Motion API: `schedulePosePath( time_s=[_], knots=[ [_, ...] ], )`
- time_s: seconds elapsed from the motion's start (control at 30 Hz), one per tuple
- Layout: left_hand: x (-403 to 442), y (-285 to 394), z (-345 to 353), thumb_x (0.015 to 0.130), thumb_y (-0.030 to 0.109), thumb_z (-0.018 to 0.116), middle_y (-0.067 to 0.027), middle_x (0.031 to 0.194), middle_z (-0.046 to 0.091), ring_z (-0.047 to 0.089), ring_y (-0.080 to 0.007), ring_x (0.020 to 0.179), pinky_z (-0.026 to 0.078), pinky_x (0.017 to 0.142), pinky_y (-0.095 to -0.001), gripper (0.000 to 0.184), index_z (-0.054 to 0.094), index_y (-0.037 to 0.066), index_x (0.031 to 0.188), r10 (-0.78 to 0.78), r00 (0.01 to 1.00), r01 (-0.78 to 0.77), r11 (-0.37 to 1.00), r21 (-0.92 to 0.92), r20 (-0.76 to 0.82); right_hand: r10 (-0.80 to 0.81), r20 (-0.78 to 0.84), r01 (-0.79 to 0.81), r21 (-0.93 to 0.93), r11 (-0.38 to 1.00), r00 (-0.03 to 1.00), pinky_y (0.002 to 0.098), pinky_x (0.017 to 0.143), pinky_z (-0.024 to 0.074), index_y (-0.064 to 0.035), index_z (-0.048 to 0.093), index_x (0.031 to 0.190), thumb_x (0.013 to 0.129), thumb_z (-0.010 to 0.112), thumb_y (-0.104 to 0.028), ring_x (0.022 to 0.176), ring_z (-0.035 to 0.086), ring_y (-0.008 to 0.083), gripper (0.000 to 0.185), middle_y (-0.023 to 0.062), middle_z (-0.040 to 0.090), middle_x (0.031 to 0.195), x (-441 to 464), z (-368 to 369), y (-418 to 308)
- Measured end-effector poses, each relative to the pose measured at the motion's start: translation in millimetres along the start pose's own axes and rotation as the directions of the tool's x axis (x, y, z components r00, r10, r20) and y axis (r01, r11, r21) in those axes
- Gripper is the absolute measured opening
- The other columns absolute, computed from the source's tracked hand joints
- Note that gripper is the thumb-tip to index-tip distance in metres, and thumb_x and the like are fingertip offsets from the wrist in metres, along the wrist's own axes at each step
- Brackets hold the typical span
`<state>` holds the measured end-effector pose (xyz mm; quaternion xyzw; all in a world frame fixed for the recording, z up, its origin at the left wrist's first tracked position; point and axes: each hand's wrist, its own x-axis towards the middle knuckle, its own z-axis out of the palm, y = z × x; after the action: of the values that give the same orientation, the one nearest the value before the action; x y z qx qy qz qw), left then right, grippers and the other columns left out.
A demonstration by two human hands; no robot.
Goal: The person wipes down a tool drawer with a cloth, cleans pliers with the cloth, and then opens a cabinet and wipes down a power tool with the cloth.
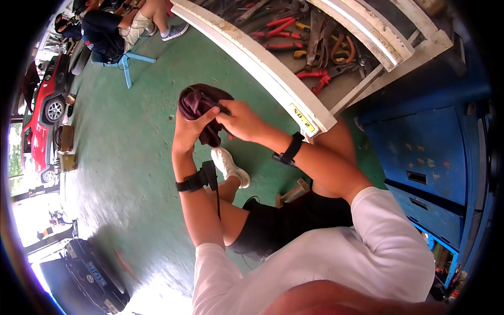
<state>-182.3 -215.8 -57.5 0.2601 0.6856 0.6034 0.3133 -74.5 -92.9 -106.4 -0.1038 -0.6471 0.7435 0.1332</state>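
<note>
A dark maroon cloth [195,103] is bunched up between my two hands over the green floor. My left hand [190,128] is wrapped round the cloth from below, thumb on top. My right hand [242,121] has its fingers closed at the right side of the cloth, on a dark object [224,108] that the cloth partly covers; what it is I cannot make out. Both wrists wear black straps. Just beyond my hands, an open white drawer [273,79] holds pliers with red handles [281,29] and other tools.
A blue metal cabinet [415,152] stands at the right. A person [107,34] sits on a blue stool [127,60] at the upper left. A red car [39,131] is at the far left, a dark car [86,273] at the lower left. My white shoe [229,167] rests below my hands.
</note>
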Motion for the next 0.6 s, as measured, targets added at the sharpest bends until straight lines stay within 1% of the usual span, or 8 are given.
schedulePosePath(
  time_s=[0.07, 0.1, 0.17, 0.2, 0.33, 0.5, 0.57, 0.6],
  knots=[
    [3.5, -3.0, 4.6, 0.077, 0.008, 0.085, -0.0044, 0.102, 0.064, 0.061, -0.0128, 0.091, 0.052, 0.081, -0.0290, 0.048, 0.058, 0.001, 0.116, 0.126, 0.968, -0.109, 0.990, 0.089, -0.218, -0.077, -0.027, 0.071, -0.177, 0.982, 0.997, 0.0380, 0.049, 0.0494, 0.0039, 0.058, 0.084, 0.089, 0.056, -0.019, 0.048, 0.061, 0.0228, 0.023, 0.0144, 0.063, 0.061, 1.6, 1.2, 5.4],
    [4.0, -3.2, 7.8, 0.077, 0.008, 0.085, -0.0044, 0.102, 0.064, 0.061, -0.0128, 0.091, 0.052, 0.081, -0.0290, 0.048, 0.058, 0.001, 0.116, 0.127, 0.968, -0.112, 0.990, 0.082, -0.216, -0.076, -0.028, 0.069, -0.185, 0.980, 0.997, 0.0380, 0.049, 0.0494, 0.0039, 0.058, 0.084, 0.089, 0.056, -0.019, 0.048, 0.061, 0.0228, 0.023, 0.0144, 0.063, 0.061, 2.6, 3.3, 0.9],
    [7.3, -4.1, 14.8, 0.076, 0.007, 0.086, -0.0050, 0.103, 0.064, 0.061, -0.0130, 0.090, 0.051, 0.081, -0.0283, 0.050, 0.057, 0.000, 0.116, 0.332, 0.834, -0.305, 0.943, 0.132, -0.441, 0.050, -0.009, -0.050, -0.045, 0.998, 0.999, 0.0387, 0.051, 0.0503, 0.0049, 0.057, 0.085, 0.089, 0.056, -0.018, 0.049, 0.063, 0.0241, 0.024, 0.0157, 0.063, 0.061, 5.7, 5.0, -12.4],
    [7.1, -4.9, 15.6, 0.077, 0.008, 0.086, -0.0054, 0.103, 0.063, 0.061, -0.0132, 0.090, 0.051, 0.082, -0.0278, 0.050, 0.057, 0.000, 0.117, 0.364, 0.793, -0.329, 0.931, 0.160, -0.489, 0.049, -0.008, -0.049, -0.091, 0.995, 0.999, 0.0383, 0.052, 0.0512, 0.0050, 0.057, 0.085, 0.088, 0.056, -0.017, 0.049, 0.063, 0.0235, 0.022, 0.0149, 0.063, 0.061, 7.9, 4.7, -13.8],
    [3.6, -3.8, 12.3, 0.081, 0.005, 0.082, -0.0041, 0.105, 0.065, 0.061, -0.0126, 0.093, 0.050, 0.080, -0.0277, 0.041, 0.060, 0.002, 0.115, 0.332, 0.744, -0.342, 0.935, 0.096, -0.580, -0.083, -0.003, 0.082, -0.140, 0.987, 0.997, 0.0400, 0.052, 0.0491, 0.0052, 0.057, 0.082, 0.087, 0.058, -0.015, 0.053, 0.064, 0.0299, 0.021, 0.0201, 0.061, 0.062, 5.7, 11.3, -13.7],
    [4.5, 2.6, 4.8, 0.085, 0.012, 0.080, -0.0065, 0.105, 0.068, 0.065, -0.0163, 0.091, 0.054, 0.078, -0.0297, 0.035, 0.062, 0.002, 0.113, 0.266, 0.587, -0.417, 0.909, -0.004, -0.765, -0.026, -0.008, 0.025, -0.146, 0.989, 1.000, 0.0447, 0.058, 0.0475, 0.0061, 0.056, 0.077, 0.087, 0.059, -0.017, 0.059, 0.064, 0.0323, 0.025, 0.0223, 0.059, 0.064, 0.5, 5.5, -21.4],
    [-2.2, 10.0, -17.4, 0.088, 0.017, 0.078, -0.0081, 0.106, 0.069, 0.067, -0.0195, 0.091, 0.056, 0.076, -0.0322, 0.034, 0.062, 0.004, 0.115, 0.118, 0.659, -0.340, 0.928, -0.155, -0.742, 0.119, 0.027, -0.119, 0.026, 0.993, 0.993, 0.0437, 0.059, 0.0454, 0.0055, 0.056, 0.075, 0.088, 0.060, -0.021, 0.058, 0.061, 0.0296, 0.029, 0.0216, 0.058, 0.063, -4.3, 1.5, -16.0],
    [-3.6, 11.3, -26.7, 0.090, 0.025, 0.075, -0.0097, 0.106, 0.069, 0.068, -0.0220, 0.093, 0.057, 0.074, -0.0345, 0.035, 0.062, 0.005, 0.116, 0.150, 0.732, -0.339, 0.926, -0.164, -0.665, 0.121, 0.028, -0.122, 0.029, 0.992, 0.992, 0.0437, 0.059, 0.0454, 0.0055, 0.056, 0.075, 0.088, 0.060, -0.021, 0.058, 0.061, 0.0296, 0.029, 0.0216, 0.058, 0.063, -5.7, 0.8, -15.7]
  ],
)
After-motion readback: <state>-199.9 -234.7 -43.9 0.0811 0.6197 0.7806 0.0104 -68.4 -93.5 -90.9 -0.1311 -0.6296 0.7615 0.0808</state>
